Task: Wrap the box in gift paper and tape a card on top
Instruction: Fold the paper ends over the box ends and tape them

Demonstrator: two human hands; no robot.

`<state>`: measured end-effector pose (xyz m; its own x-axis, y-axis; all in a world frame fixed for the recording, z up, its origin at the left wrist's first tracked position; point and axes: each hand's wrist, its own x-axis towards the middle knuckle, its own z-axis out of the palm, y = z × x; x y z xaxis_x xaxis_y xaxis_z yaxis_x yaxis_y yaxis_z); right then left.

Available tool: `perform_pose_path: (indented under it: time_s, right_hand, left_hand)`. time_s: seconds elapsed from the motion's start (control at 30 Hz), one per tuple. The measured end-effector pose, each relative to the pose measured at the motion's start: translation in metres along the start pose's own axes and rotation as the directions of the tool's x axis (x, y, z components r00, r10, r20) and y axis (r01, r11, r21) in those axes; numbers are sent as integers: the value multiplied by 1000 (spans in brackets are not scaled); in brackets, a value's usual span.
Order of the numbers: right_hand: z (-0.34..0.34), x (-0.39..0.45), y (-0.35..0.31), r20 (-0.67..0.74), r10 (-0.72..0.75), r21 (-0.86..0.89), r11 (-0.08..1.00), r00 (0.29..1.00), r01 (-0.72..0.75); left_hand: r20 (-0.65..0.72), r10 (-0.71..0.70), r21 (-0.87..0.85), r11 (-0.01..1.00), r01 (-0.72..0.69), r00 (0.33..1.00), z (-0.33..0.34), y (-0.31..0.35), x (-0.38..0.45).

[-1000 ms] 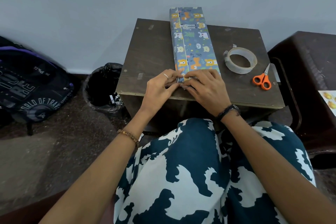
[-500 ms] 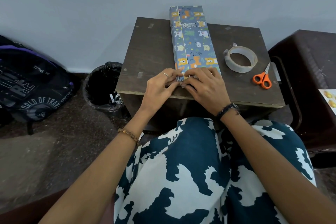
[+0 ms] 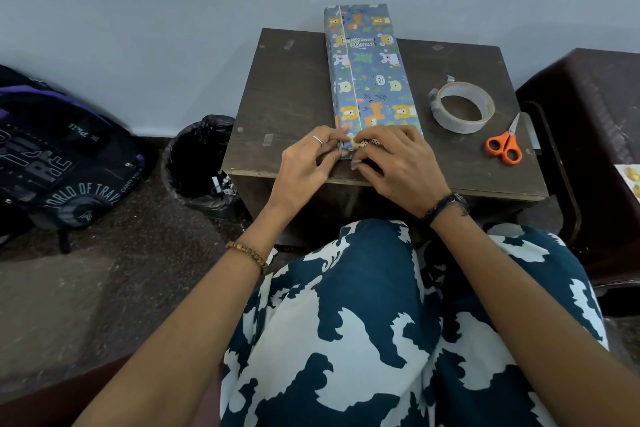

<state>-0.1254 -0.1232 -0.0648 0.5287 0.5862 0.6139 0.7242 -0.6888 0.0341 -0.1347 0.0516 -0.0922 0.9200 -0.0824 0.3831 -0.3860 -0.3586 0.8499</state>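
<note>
A long box (image 3: pixel 370 69) wrapped in blue gift paper with bears lies lengthwise down the middle of a small dark wooden table (image 3: pixel 287 94), its far end against the wall. Both hands are at its near end. My left hand (image 3: pixel 304 163) pinches the folded paper at the left corner. My right hand (image 3: pixel 398 159) has its fingers curled over the end flap and presses it against the box. The near end of the box is hidden under the fingers. No card is in view on the box.
A roll of clear tape (image 3: pixel 462 107) and orange-handled scissors (image 3: pixel 505 146) lie on the table's right side. A black-lined bin (image 3: pixel 201 159) stands left of the table, a dark backpack (image 3: pixel 59 156) further left. A dark stool (image 3: pixel 595 121) with a yellow-printed sheet (image 3: pixel 632 180) stands at right.
Both hands stay at the box's near end; the fingers have shifted slightly on the paper fold. The box, tape and scissors have not moved.
</note>
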Motion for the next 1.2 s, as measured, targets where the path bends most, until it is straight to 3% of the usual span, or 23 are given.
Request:
perform_pose_path:
  time_s: [0.23, 0.57, 0.97, 1.07, 1.2]
  right_hand:
    - [9, 5, -1, -19, 1, -146, 989, 1000, -4]
    - [14, 2, 1, -87, -29, -130, 991, 996, 18]
    - [20, -3, -2, -150, 76, -16, 997, 986, -80]
    - [16, 1, -5, -164, 181, 89, 982, 970, -169]
    - [8, 7, -7, -76, 274, 201, 946, 959, -254]
  left_hand:
    - [-12, 16, 8, 1000, -16, 1000, 2, 0, 0]
    - [-16, 23, 3, 1000, -23, 1000, 1, 3, -1]
    - [-39, 54, 26, 998, -53, 998, 2, 1, -2]
    - [-44, 56, 37, 998, -54, 997, 2, 2, -2]
    - [-40, 44, 29, 999, -43, 998, 3, 3, -3]
